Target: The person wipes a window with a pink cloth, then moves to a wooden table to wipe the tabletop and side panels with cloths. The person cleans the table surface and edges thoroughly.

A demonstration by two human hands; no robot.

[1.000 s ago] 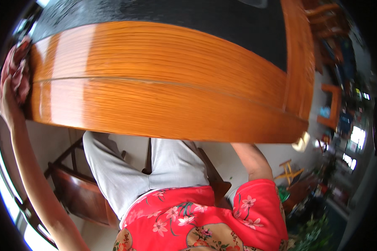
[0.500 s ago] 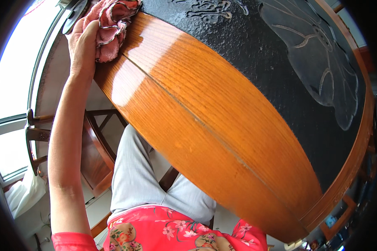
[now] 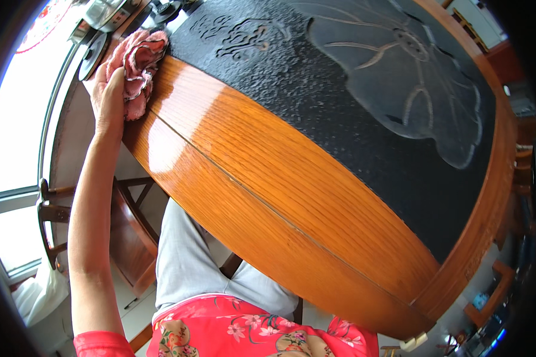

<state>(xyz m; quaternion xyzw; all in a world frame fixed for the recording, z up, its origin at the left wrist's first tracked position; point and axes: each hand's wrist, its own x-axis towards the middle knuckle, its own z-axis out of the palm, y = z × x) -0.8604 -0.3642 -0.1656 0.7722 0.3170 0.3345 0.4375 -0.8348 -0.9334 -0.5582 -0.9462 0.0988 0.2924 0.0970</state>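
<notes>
My left hand [image 3: 108, 100] is stretched out to the far left end of the table, closed around a crumpled pink cloth [image 3: 138, 65] with a dark edging. The cloth rests on the glossy orange-brown wooden border [image 3: 268, 169] of the table, beside its black inlaid top. That black slab [image 3: 315, 107] has a rough texture and a carved pattern with a large smooth leaf-like shape. A narrow seam runs lengthwise along the wooden border. My right hand is out of view.
Past the cloth stand a metal pot with glass sides [image 3: 104, 15] and a dark round lid-like piece [image 3: 93, 56]. A wooden chair [image 3: 131, 232] is at the left below the table, near a window [image 3: 18, 119]. A white bag [image 3: 39, 291] hangs at lower left.
The view has shifted, so more of the table's far end and the pot show. My left hand still grips the cloth at the same end of the wooden border.
</notes>
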